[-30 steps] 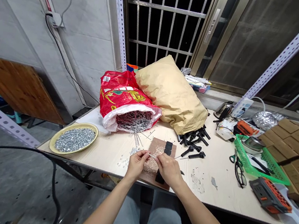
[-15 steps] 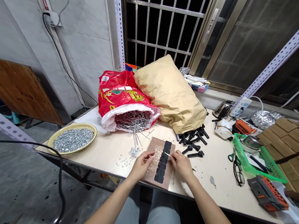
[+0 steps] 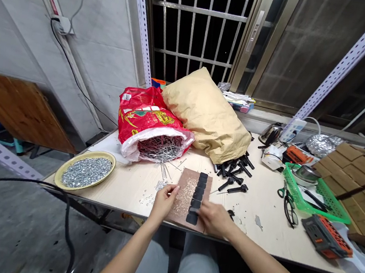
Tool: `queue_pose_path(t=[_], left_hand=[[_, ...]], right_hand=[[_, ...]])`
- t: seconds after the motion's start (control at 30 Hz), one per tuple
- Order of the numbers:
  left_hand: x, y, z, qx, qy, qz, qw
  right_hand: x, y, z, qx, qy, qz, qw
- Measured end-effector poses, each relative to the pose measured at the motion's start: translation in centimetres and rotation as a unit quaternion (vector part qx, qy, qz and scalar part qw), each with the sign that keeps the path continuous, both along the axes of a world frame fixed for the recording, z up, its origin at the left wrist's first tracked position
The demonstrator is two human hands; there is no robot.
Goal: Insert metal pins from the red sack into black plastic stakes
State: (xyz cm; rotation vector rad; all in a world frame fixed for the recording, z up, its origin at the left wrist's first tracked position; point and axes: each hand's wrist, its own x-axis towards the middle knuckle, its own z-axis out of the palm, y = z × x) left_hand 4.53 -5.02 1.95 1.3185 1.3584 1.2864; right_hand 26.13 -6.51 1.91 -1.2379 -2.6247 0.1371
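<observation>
i am viewing the open red bag and, in front of it, the brown board. the left hand is curling thumb and forefinger close, and the right hand is bending blurred fingers over black pads lining the board; whether either is pinching anything, i cannot tell. i am judging progress partway: black-handled rods are lying apparently assembled, while many bare rods are filling the bag.

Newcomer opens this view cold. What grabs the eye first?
Probably the red bag left of centre at the table's back, its white-edged mouth full of thin metal rods, with the bulging tan bag just right of it. Next, the row of black pieces on the brown board at the near edge, between the left hand and right hand.
</observation>
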Motion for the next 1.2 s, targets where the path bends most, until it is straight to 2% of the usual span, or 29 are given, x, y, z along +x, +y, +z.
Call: queue_pose_path(t=[0.07, 0.1, 0.2, 0.23, 0.33, 0.37, 0.47, 0.5, 0.53, 0.6, 0.67, 0.77, 0.83, 0.9, 0.93, 0.97, 1.03, 1.1, 1.2], left_hand=[[0.0, -0.1, 0.4, 0.003, 0.004, 0.005, 1.000], [-0.1, -0.2, 0.6, 0.006, 0.006, 0.004, 1.000], [-0.2, -0.4, 1.0, 0.013, 0.009, -0.001, 1.000], [-0.2, -0.5, 1.1, 0.013, 0.007, 0.004, 1.000], [-0.2, -0.6, 1.4, 0.019, 0.005, 0.016, 1.000], [-0.2, -0.7, 1.4, 0.024, 0.008, 0.013, 1.000], [-0.1, -0.7, 1.4, 0.037, 0.028, 0.005, 0.999], [-0.1, -0.6, 1.3, 0.038, 0.033, 0.007, 0.999], [-0.1, -0.5, 1.2, 0.038, 0.038, 0.008, 0.999], [-0.4, -0.2, 0.8, 0.040, 0.046, 0.011, 0.998], [-0.9, 0.3, 0.3, 0.040, 0.057, 0.017, 0.997], [-2.2, 1.4, -0.5, 0.035, 0.076, 0.052, 0.995], [-3.1, 2.1, -0.9, 0.035, 0.093, 0.077, 0.992], [-4.0, 2.6, -1.2, 0.035, 0.111, 0.099, 0.988], [-4.4, 2.7, -1.3, 0.034, 0.118, 0.109, 0.986], [-4.8, 2.7, -1.4, 0.032, 0.125, 0.120, 0.984], [-5.5, 2.7, -1.5, 0.029, 0.139, 0.141, 0.980], [-6.2, 2.6, -1.5, 0.030, 0.161, 0.164, 0.973], [-6.9, 3.0, -1.7, 0.032, 0.220, 0.162, 0.961]], right_hand=[[0.0, 0.0, -0.3, 0.014, 0.016, -0.076, 0.997], [0.0, -0.1, -0.4, 0.016, 0.016, -0.070, 0.997], [0.1, -0.3, -0.6, 0.007, 0.006, 0.035, 0.999], [0.1, -0.4, -0.5, 0.007, 0.009, 0.025, 1.000], [-0.3, -0.6, -0.2, 0.013, 0.024, -0.090, 0.996], [-0.6, -0.9, 0.0, 0.009, 0.021, -0.085, 0.996], [-1.5, -2.4, 0.6, -0.019, 0.008, 0.043, 0.999], [-1.3, -3.1, 0.9, -0.028, 0.019, 0.059, 0.998], [-0.8, -3.9, 1.2, -0.037, 0.040, 0.046, 0.997], [1.8, -5.9, 1.5, -0.070, 0.097, -0.040, 0.992], [6.2, -8.8, 1.0, -0.137, 0.132, -0.133, 0.973], [14.2, -15.3, -1.6, -0.260, 0.119, -0.238, 0.928], [18.8, -20.1, -4.0, -0.304, 0.109, -0.310, 0.894], [21.7, -23.6, -5.8, -0.332, 0.082, -0.379, 0.860], [22.4, -24.3, -6.1, -0.332, 0.065, -0.411, 0.846], [22.5, -24.3, -6.1, -0.325, 0.051, -0.429, 0.841], [21.3, -21.7, -4.8, -0.281, 0.039, -0.418, 0.863], [18.7, -16.7, -2.6, -0.213, 0.050, -0.346, 0.913], [13.8, -7.5, 0.0, -0.044, 0.078, -0.263, 0.961]])
